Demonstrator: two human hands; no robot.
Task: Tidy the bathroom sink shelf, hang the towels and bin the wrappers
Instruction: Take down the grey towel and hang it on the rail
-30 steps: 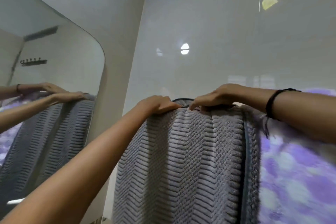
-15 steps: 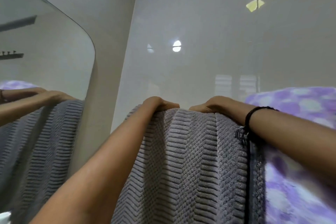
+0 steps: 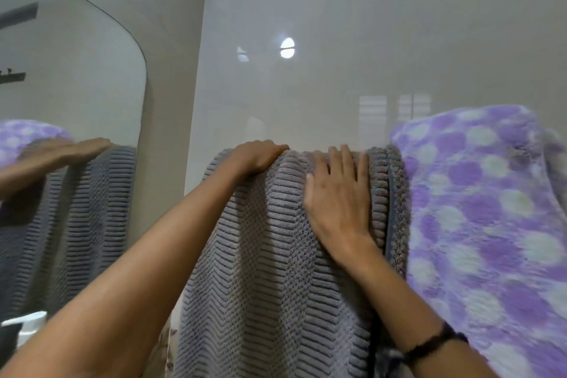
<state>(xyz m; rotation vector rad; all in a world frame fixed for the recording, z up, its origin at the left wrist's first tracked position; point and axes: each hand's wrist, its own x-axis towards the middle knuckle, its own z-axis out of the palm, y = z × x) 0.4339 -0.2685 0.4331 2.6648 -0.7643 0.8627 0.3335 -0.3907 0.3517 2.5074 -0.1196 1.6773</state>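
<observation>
A grey ribbed towel (image 3: 270,270) hangs draped over a rail that it hides, in front of the pale wall. My left hand (image 3: 256,156) lies over the towel's top fold, its fingers curved down over the far side. My right hand (image 3: 337,196) lies flat on the towel's front face just below the top, fingers straight and spread. A purple towel with pale spots (image 3: 491,224) hangs right beside the grey one, on its right.
A mirror (image 3: 67,101) with a rounded corner fills the left and reflects my arms and both towels. A glossy tiled wall (image 3: 337,55) stands close behind the towels. A white object (image 3: 27,325) shows at the lower left edge.
My right hand has come off the top fold and now lies flat on the towel's front. The view has tilted, so both towels sit lower in it.
</observation>
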